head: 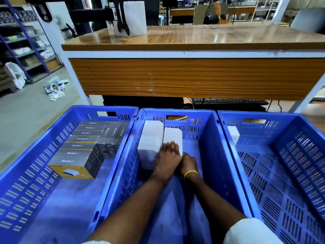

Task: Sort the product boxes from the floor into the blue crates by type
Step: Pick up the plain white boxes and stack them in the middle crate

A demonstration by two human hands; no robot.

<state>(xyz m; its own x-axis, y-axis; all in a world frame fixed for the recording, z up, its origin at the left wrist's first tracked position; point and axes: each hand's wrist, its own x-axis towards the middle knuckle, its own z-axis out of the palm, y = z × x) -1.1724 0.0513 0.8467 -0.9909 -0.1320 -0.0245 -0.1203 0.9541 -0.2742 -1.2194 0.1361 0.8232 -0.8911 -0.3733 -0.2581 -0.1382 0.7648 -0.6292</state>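
Three blue crates stand side by side. The middle crate (209, 138) holds two white boxes standing next to each other. My left hand (168, 156) lies on top of the right-hand white box (173, 135), its fingers stretched along the top. My right hand (189, 162), with a yellow band at the wrist, grips that box's near right side; its fingers curl down out of sight. The other white box (149, 141) touches it on the left. The left crate (21, 173) holds several grey and black boxes (77, 152) in rows. The right crate (299, 173) has one small white box (233, 135) in its far left corner.
A wooden-topped desk (193, 76) stands just beyond the crates, with a keyboard (228, 101) underneath. Loose packages (55, 88) lie on the grey floor to the left, near blue metal shelving (26, 41). A white roll (134, 18) stands on the desk.
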